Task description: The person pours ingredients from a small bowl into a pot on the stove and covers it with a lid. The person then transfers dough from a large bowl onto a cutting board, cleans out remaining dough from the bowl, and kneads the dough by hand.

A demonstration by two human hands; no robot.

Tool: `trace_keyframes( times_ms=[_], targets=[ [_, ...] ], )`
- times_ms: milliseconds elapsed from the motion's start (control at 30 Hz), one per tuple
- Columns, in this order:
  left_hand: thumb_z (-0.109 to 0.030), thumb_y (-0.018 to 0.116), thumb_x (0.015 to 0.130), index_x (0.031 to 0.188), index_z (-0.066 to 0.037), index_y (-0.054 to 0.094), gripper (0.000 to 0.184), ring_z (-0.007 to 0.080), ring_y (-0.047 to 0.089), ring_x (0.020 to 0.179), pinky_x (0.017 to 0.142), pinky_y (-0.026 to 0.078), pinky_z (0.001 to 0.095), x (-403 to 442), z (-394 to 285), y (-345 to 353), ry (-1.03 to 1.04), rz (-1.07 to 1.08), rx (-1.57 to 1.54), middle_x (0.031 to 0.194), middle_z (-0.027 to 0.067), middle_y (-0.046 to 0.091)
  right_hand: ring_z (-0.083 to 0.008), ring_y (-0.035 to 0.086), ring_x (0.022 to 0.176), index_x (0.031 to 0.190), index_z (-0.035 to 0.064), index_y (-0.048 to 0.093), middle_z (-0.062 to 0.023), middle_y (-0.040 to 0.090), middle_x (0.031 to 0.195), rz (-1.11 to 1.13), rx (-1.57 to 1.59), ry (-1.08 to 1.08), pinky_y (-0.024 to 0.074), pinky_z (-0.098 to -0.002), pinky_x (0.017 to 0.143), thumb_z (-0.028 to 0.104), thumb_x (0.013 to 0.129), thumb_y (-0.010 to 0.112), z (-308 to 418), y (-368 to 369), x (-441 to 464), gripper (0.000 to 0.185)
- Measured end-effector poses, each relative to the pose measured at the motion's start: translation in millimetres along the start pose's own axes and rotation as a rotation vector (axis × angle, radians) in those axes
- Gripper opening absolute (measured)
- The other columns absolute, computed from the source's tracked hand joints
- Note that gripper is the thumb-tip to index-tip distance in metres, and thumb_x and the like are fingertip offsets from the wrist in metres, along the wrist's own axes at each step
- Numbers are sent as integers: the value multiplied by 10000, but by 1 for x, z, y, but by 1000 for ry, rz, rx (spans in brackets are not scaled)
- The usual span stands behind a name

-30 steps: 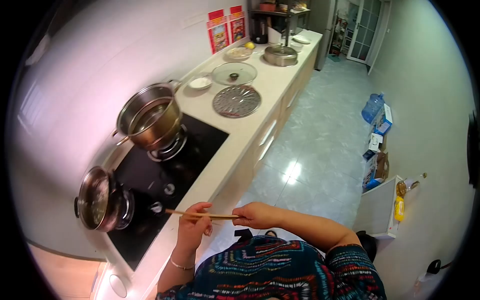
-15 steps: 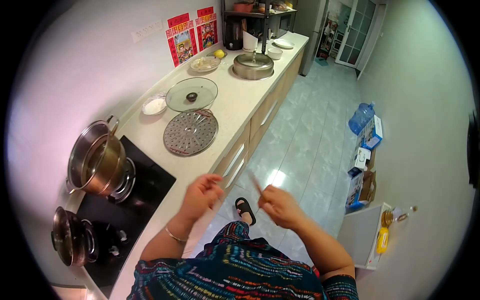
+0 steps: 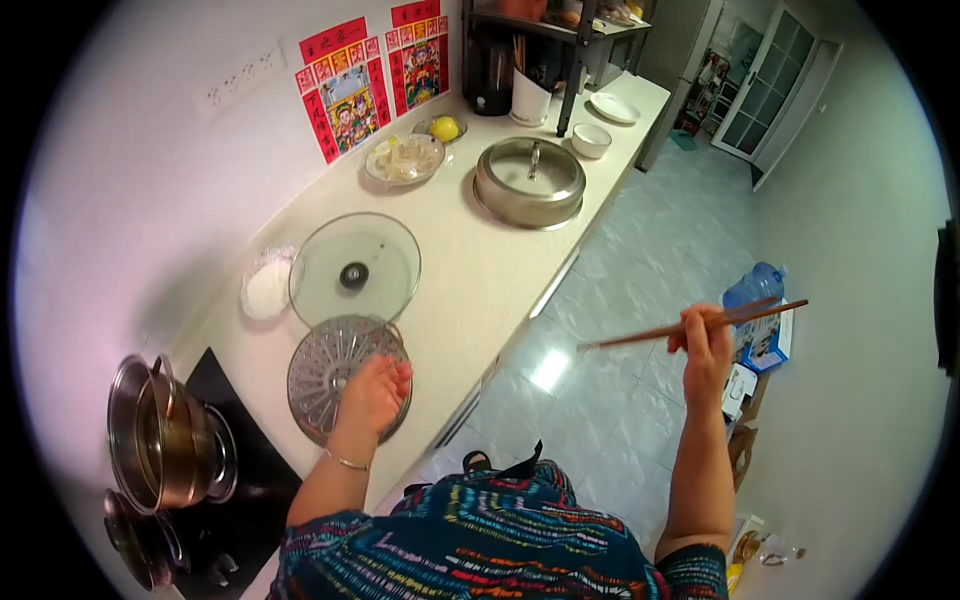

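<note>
My right hand (image 3: pixel 703 345) is closed around a pair of wooden chopsticks (image 3: pixel 640 337), held out over the floor. The chopsticks lie nearly level, their tips pointing left. Above the round metal steamer plate (image 3: pixel 312 375) hovers my left hand (image 3: pixel 375 398), its fingers curled in, with nothing seen in them. Whether it touches the plate I cannot tell. Just behind that perforated plate lies a glass lid (image 3: pixel 335 240) with a black knob. To its left sits a bowl of white powder (image 3: pixel 267 288).
A metal pot (image 3: pixel 185 450) and a smaller pan (image 3: pixel 135 545) stand on the black stove (image 3: pixel 255 470). Further along the counter are a plate of pale food (image 3: pixel 405 160), a yellow lemon-like fruit (image 3: pixel 444 128), a lidded steel pan (image 3: pixel 530 185) and a white bowl (image 3: pixel 591 141). A blue water jug (image 3: pixel 755 285) stands by the right wall.
My view has moved along the counter. My right hand has swung out to the right with the chopsticks, away from my left hand, which has moved over the steamer plate.
</note>
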State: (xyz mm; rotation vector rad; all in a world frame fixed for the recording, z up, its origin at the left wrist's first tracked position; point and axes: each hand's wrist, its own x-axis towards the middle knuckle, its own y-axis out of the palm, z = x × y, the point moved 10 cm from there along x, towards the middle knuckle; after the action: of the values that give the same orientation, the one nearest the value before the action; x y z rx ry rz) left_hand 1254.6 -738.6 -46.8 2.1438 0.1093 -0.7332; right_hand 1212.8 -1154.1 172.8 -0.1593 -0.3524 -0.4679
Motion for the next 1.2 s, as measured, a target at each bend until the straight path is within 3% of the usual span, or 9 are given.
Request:
trace_keyframes(
  times_ms=[633,733,900,933,1000,1100,1133,1167,1200],
  targets=[
    [-327,430,879,1033,-13,458,351,306,480,1014,855,412,389,63,25,10,413,-358,-417,1111,177,489,-57,456,637,889,57,608,30,525,702,101,151,-365,368,-193,572,220,845,564,-144,237,518,174],
    [-304,418,889,1040,-27,460,319,298,484,1005,867,401,380,66,21,8,499,-422,-378,1118,169,483,-237,553,694,861,62,613,-87,567,716,28,-93,-375,423,-316,657,235,814,560,-167,260,550,187],
    [-238,386,881,1015,-33,474,260,295,460,1022,898,362,375,95,10,-5,732,-140,-265,1087,155,494,-269,584,844,937,73,606,-115,624,889,217,-47,-334,437,-338,735,286,808,503,-219,302,595,269],
    [-216,368,875,1001,-31,478,250,298,450,1024,907,349,380,98,6,-1,735,-101,-311,1076,155,496,-279,577,865,980,73,594,-101,619,923,256,-259,-370,438,-329,749,272,809,491,-228,311,606,283],
    [-173,331,863,972,-27,488,241,306,429,1029,925,323,389,86,2,6,782,-45,-411,1056,155,500,-275,555,931,996,100,599,-106,589,1020,298,-715,-988,436,-357,802,219,792,481,-237,339,608,263],
    [-197,431,839,1010,-31,512,252,312,476,1006,902,358,417,77,5,1,839,-448,-505,1032,150,537,-219,464,1069,998,192,596,-52,486,1187,649,-1746,-1140,347,-329,929,254,737,575,-329,395,629,269],
    [-174,480,821,979,-42,526,211,300,502,993,884,379,417,79,5,-2,856,-465,-527,994,131,563,-208,445,1069,993,212,566,-40,490,1138,690,-1779,-1215,344,-340,922,249,731,597,-376,405,650,267],
    [-126,513,798,966,-58,528,182,280,507,1002,884,384,406,82,3,2,837,-456,-575,993,114,570,-179,432,877,985,189,548,-29,469,965,967,-1105,-451,340,-310,739,232,752,583,-413,400,677,240],
    [-89,527,787,960,-67,525,174,271,520,997,874,397,397,83,1,0,826,-521,-538,987,108,576,-150,420,686,977,166,531,-18,448,792,832,-350,190,336,-280,555,214,772,570,-450,390,699,214]
  ],
)
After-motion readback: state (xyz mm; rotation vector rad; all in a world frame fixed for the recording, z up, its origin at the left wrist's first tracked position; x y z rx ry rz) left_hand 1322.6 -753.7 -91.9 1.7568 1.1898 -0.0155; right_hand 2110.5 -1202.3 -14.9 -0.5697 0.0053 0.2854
